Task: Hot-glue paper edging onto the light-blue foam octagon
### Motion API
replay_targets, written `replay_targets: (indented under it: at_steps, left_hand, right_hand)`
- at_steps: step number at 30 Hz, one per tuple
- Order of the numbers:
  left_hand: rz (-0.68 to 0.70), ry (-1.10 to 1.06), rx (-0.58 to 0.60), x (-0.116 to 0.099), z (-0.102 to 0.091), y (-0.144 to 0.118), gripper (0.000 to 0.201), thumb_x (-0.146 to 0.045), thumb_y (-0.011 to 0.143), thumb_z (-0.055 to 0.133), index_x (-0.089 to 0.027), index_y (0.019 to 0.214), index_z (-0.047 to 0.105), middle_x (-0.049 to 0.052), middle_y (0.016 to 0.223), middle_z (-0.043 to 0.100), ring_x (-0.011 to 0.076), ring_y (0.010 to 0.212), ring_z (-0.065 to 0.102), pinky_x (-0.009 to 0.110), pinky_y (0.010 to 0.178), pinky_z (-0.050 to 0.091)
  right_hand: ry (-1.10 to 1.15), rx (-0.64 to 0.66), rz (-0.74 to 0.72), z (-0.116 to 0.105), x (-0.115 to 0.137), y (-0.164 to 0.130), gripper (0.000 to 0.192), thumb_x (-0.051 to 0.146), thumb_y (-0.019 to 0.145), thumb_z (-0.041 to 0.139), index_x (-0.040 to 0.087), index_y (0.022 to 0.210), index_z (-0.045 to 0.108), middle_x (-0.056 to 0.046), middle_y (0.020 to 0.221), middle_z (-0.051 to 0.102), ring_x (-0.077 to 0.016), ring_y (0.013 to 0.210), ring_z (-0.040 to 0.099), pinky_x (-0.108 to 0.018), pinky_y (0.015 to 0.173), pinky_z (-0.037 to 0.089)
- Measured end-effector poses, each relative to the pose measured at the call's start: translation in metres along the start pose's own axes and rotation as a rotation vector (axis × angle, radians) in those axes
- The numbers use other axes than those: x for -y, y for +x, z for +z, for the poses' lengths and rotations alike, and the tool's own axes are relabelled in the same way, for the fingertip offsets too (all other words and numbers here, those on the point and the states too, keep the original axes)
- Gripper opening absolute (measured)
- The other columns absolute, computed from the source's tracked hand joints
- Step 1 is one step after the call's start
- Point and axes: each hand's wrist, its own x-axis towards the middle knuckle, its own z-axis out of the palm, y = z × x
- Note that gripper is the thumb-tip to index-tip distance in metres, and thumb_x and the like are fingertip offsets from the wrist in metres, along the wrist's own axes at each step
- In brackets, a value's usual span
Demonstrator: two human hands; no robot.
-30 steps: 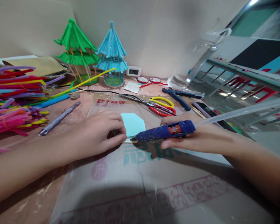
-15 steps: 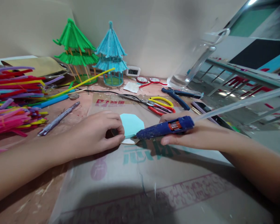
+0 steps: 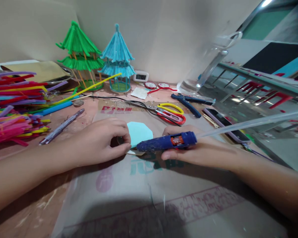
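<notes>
Head cam: right hand (image 3: 196, 152), gripping the blue glue gun (image 3: 166, 142), has slid its nozzle left along the near edge of the pale blue card (image 3: 139, 132), which left hand (image 3: 101, 142) pinches flat on the cardboard sheet (image 3: 144, 185), so gluing looks underway.

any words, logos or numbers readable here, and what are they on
Nothing can be read for certain.
Red logo and characters on the upper edge of the cardboard sheet: too blurred to quote.
Large green characters on the cardboard under the glue gun: partly covered, unreadable.
Pink band of print lower on the cardboard: smeared.
Digits on the small digital display by the wall: too small.
</notes>
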Motion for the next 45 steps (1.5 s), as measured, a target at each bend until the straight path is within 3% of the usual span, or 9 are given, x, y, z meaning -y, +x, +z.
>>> replay_targets:
  at_steps: [6,10,19,25,35,45]
  left_hand:
    - [0.036,0.001,0.034,0.002,-0.005,0.003,0.017,-0.028,0.091,0.055,-0.02,0.082,0.068,0.001,0.087,0.065,0.0159,0.081,0.06,0.028,0.073,0.043]
    - [0.036,-0.007,0.043,0.002,-0.005,0.004,0.017,-0.028,0.092,0.055,-0.019,0.083,0.067,0.001,0.087,0.065,0.0159,0.082,0.06,0.028,0.073,0.042]
    - [0.029,-0.006,0.049,0.001,-0.005,0.002,0.018,-0.028,0.092,0.055,-0.019,0.083,0.067,0.002,0.087,0.066,0.0162,0.081,0.06,0.029,0.073,0.042]
    - [0.037,-0.011,0.047,0.001,-0.006,0.002,0.015,-0.026,0.091,0.057,-0.02,0.082,0.067,0.001,0.087,0.065,0.0154,0.082,0.06,0.028,0.074,0.043]
    - [0.046,-0.049,0.031,0.003,-0.003,0.001,0.014,-0.025,0.091,0.056,-0.019,0.083,0.066,0.002,0.089,0.065,0.0164,0.085,0.06,0.028,0.078,0.045]
    - [0.002,-0.001,0.043,0.011,-0.007,-0.001,0.014,-0.026,0.089,0.056,-0.019,0.081,0.064,0.001,0.084,0.063,0.016,0.079,0.059,0.028,0.073,0.043]
  right_hand:
    - [-0.063,-0.017,0.047,0.002,-0.001,-0.001,0.038,0.057,0.082,0.065,0.02,0.084,0.058,-0.001,0.072,0.062,-0.0165,0.064,0.056,-0.027,0.053,0.04]
    - [-0.08,-0.044,0.009,0.003,0.0,0.0,0.032,0.051,0.082,0.068,0.021,0.081,0.056,0.002,0.066,0.056,-0.0137,0.059,0.051,-0.025,0.049,0.036]
    - [-0.088,-0.058,-0.02,0.003,-0.001,0.002,0.036,0.054,0.082,0.068,0.02,0.081,0.057,0.004,0.063,0.053,-0.0117,0.055,0.048,-0.023,0.047,0.033]
    - [-0.064,-0.026,-0.013,-0.002,0.001,-0.001,0.036,0.054,0.083,0.068,0.019,0.082,0.06,0.001,0.069,0.06,-0.0141,0.062,0.054,-0.026,0.052,0.038]
    - [-0.118,-0.049,-0.033,-0.01,0.004,-0.002,0.033,0.047,0.081,0.071,0.02,0.071,0.055,0.002,0.062,0.054,-0.0132,0.056,0.048,-0.026,0.048,0.034]
    - [-0.135,-0.014,-0.072,-0.023,-0.006,-0.004,0.036,0.054,0.083,0.068,0.018,0.08,0.063,0.001,0.068,0.059,-0.0129,0.06,0.049,-0.024,0.052,0.035]
